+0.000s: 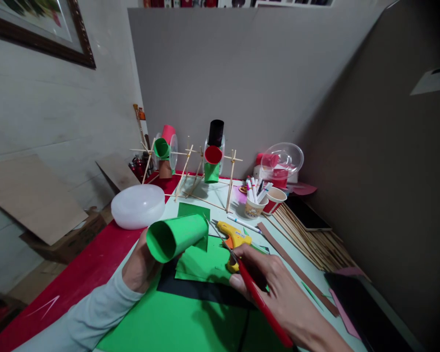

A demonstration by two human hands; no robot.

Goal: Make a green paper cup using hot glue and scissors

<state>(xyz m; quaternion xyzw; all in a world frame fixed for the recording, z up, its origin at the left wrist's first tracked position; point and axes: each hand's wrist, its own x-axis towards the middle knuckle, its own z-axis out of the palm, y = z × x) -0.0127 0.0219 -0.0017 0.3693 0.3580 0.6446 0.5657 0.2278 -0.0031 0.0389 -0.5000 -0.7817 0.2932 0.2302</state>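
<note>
My left hand is closed around a rolled green paper tube, held tilted above the table with its open end toward me. My right hand pinches a thin red brush or stick whose tip points at the tube's far end. Just beyond my right fingers lies a yellow glue gun. Under both hands are green paper sheets on a black sheet.
A wooden stick frame with red, green and black paper cups stands at the back. A white plastic bowl sits left, cups of markers and a clear dome lid right. Wooden sticks lie along the right wall.
</note>
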